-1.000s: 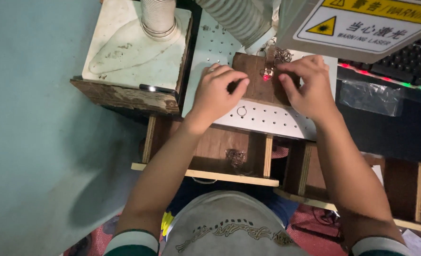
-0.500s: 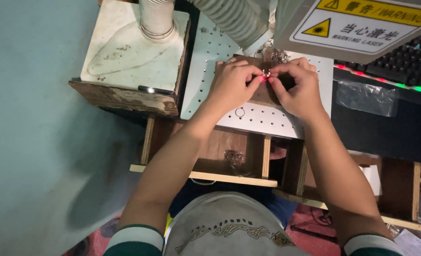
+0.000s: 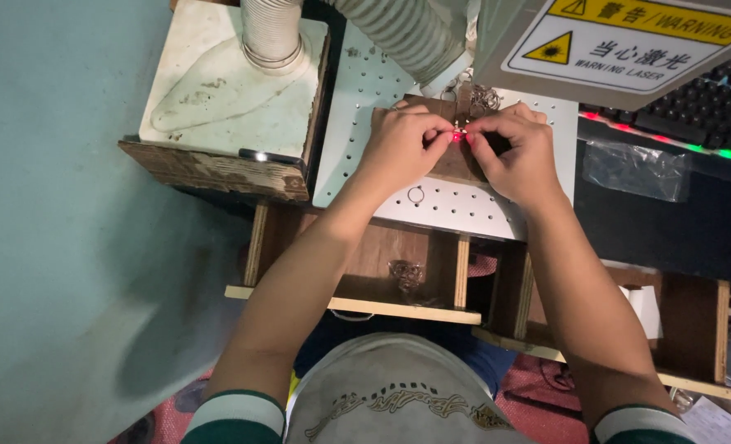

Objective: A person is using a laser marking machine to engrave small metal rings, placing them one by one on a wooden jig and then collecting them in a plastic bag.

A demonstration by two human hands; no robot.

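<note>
While both hands meet over the brown wooden block [image 3: 452,160], I can see little of what they pinch: a tiny metal piece [image 3: 458,129], lit by a red dot, sits between the fingertips and is too small to identify. My left hand [image 3: 402,148] has its fingers [image 3: 431,131] curled tight, thumb and forefinger nipped on that piece; my right hand [image 3: 520,152] closes on it from the other side, fingers bunched. The block lies on the perforated white plate [image 3: 464,205] of the desk, largely covered by my hands. A lone metal ring [image 3: 415,195] lies on the plate near my left wrist. More rings [image 3: 482,99] heap behind the block, partly hidden under the machine housing with a yellow warning label [image 3: 628,45]. Another cluster [image 3: 405,274] in the shelf below is blurred.
</note>
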